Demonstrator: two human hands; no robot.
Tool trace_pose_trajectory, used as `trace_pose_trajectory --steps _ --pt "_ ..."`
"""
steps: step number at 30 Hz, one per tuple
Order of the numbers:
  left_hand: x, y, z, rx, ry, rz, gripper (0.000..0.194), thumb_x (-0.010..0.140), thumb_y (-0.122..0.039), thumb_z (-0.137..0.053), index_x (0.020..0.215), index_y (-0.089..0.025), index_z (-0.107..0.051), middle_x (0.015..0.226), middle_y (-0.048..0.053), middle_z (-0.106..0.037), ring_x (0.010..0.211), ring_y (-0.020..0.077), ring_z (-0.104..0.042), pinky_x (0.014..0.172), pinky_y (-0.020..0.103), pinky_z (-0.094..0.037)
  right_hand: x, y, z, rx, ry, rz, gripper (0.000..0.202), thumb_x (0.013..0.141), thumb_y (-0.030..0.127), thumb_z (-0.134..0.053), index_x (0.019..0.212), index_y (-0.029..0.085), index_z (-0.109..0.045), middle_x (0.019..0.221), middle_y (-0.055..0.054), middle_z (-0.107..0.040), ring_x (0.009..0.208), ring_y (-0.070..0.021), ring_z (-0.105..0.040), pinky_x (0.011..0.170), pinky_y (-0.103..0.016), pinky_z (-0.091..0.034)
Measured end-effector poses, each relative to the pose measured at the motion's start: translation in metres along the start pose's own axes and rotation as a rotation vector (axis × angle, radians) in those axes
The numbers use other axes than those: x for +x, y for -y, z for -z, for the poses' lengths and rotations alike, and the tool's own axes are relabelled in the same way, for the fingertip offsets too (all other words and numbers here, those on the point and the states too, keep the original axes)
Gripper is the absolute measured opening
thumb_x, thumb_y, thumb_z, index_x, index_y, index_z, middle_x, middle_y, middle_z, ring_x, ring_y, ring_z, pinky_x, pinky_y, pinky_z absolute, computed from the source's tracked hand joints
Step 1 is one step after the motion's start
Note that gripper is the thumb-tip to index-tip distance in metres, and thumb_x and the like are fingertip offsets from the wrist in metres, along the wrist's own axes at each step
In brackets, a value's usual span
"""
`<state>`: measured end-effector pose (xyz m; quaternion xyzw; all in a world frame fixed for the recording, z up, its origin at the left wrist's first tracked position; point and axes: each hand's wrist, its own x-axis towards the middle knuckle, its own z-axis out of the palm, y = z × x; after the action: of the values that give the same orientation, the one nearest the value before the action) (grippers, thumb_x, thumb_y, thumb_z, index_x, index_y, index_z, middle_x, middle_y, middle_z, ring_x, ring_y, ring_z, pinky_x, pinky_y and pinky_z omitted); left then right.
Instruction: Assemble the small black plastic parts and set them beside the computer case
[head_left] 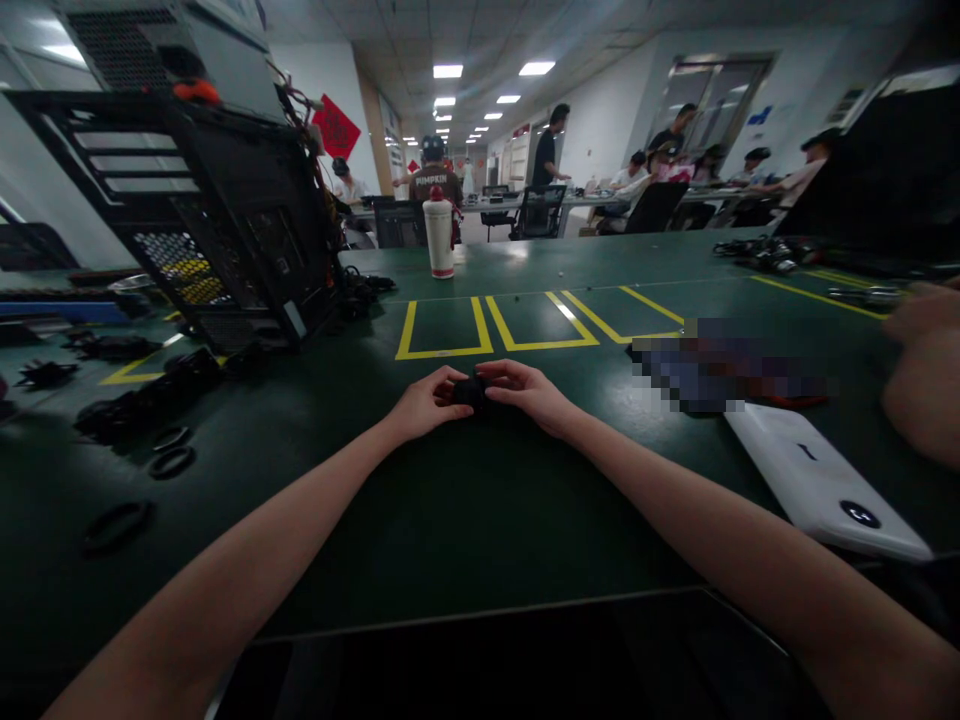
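A small dark black object (469,393), roughly rounded, is between my two hands at the middle of the green table (450,520). My left hand (427,402) is closed on its left side, thumb and fingers pressing it. From the right, my right hand (529,392) grips it with curved fingers and thumb. The object's exact kind is too dark and small to make out. Several black rings lie off to the left, one ring (172,461) nearer the black coiled cables (150,395).
At the left stands a black computer case (247,220). Yellow tape outlines (442,353) lie beyond my hands, with a white cup (440,238) behind. A white device (829,480) rests at right, near another person's hand (930,370). Black cables (772,252) lie far right.
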<state>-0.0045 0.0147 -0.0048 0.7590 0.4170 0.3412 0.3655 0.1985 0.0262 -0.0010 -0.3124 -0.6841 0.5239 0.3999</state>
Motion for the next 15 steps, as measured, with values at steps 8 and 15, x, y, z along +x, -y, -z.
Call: trace_pose_trajectory --steps 8,15 --pt "-0.0014 -0.0033 0.0005 0.026 -0.004 0.007 0.042 0.062 -0.030 -0.066 0.100 -0.021 -0.049 0.091 0.002 -0.058 0.084 0.0162 -0.057 0.078 0.037 -0.045 -0.0013 0.0011 -0.0022 0.111 0.032 -0.025 0.042 0.064 0.010 -0.061 0.103 0.023 -0.053 0.114 -0.003 -0.050 0.107 -0.0178 -0.049 0.092 -0.039 -0.040" --pt "-0.0003 0.0000 -0.0003 0.018 -0.021 0.007 0.043 0.061 -0.030 -0.068 0.099 -0.021 -0.049 0.089 0.002 -0.058 0.083 0.0163 -0.058 0.077 0.037 -0.046 -0.0005 0.0029 -0.0012 0.117 0.012 -0.178 0.042 0.061 0.010 -0.065 0.102 0.015 -0.053 0.107 -0.009 -0.055 0.103 -0.0181 -0.052 0.094 -0.040 -0.039"
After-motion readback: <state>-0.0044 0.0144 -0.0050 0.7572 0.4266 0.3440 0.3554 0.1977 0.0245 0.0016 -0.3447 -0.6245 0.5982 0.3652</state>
